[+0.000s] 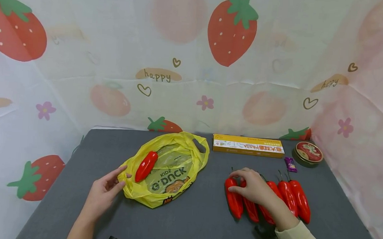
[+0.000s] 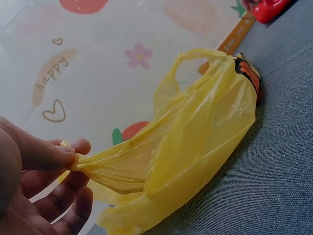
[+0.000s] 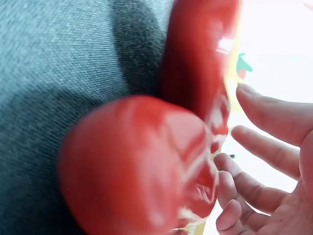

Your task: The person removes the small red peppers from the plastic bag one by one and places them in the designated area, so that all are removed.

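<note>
My left hand point(image 1: 105, 191) pinches the rim of a yellow plastic bag point(image 1: 128, 190) between thumb and fingers; the left wrist view shows the bag point(image 2: 205, 132) pulled taut from that grip. One red chili pepper point(image 1: 146, 167) lies in the bag's wide mouth, on the left side. On the right, my right hand point(image 1: 251, 185) reaches over a row of several red chili peppers point(image 1: 287, 194). Its thumb and fingers are spread apart around the upper end of the leftmost chili pepper point(image 1: 234, 202). In the right wrist view, these fingers point(image 3: 264, 147) are close beside the shiny peppers point(image 3: 132, 166).
Along the back of the grey table point(image 1: 191, 225) lies a yellow pasta box point(image 1: 248, 151). A round red-lidded tin point(image 1: 308, 153) stands at the back right corner, with a small purple packet point(image 1: 290, 164) in front of it. A strawberry-print cloth point(image 1: 195, 61) hangs behind.
</note>
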Demonstrator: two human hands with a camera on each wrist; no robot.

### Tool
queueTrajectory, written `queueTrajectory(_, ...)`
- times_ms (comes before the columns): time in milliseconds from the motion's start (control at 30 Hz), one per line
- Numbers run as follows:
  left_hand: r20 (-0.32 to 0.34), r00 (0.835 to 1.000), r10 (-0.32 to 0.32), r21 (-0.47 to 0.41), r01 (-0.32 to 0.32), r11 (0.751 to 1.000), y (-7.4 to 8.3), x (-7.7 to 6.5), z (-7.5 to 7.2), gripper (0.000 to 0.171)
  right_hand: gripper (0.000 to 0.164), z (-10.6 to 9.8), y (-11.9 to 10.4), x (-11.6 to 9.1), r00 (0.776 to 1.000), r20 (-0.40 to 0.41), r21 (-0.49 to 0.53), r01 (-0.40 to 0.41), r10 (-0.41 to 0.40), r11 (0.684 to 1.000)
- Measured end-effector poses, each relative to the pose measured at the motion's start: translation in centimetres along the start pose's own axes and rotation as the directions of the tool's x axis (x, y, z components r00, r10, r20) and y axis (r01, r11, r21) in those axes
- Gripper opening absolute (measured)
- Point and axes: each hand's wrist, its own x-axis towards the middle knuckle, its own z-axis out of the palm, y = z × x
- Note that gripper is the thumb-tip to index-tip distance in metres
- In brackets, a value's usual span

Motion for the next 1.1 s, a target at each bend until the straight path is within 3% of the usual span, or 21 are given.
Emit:
queueTrajectory(300, 0.006, 1.0, -0.012, -0.009, 0.012, 1.0, 0.0, 0.0, -0.1, 0.048, 0.039, -0.8, -0.9, 0.0, 0.998, -0.035, 0.05, 0.056, -0.055, 0.997)
queueTrajectory(500, 0.009, 1.0, -0.026, -0.007, 0.026, 1.0, 0.2, 0.1, -0.3, 0.048, 0.036, -1.4, -2.7, 0.9, 0.995, -0.057, 0.088, 0.082, -0.077, 0.993)
queueTrajectory(900, 0.006, 1.0, 0.022, -0.068, -0.022, 0.997, -0.1, 0.0, -0.3, 0.048, 0.043, -1.1, -6.6, 5.1, 0.986, -0.069, 0.175, 0.16, -0.15, 0.972)
queueTrajectory(1100, 0.012, 1.0, 0.008, -0.065, -0.008, 0.998, 0.1, -0.1, -0.4, 0.049, 0.041, -0.3, -8.4, 7.2, 0.981, -0.05, 0.236, 0.193, -0.187, 0.952)
